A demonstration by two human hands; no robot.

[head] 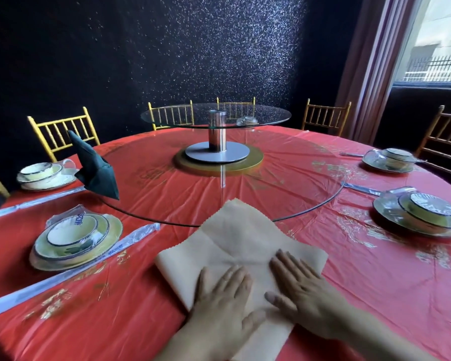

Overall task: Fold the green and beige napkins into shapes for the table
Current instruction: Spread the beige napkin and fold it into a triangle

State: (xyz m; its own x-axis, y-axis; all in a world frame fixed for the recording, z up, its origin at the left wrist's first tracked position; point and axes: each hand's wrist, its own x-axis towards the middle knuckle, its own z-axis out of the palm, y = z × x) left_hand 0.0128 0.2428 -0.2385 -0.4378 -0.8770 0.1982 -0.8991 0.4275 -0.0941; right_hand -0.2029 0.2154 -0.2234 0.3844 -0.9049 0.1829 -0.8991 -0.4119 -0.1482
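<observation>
Lying flat beneath both hands (220,298) (302,293), beige napkin (235,230)

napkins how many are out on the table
2. The green napkin stands folded at the left of the table; the beige napkin lies flat at the near edge under the left hand and right hand. I see no others.

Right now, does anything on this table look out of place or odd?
Nothing looks spilled or broken. One oddity: the far corner of the beige napkin lies over the rim of the glass turntable, so the cloth does not rest on one level.
</observation>
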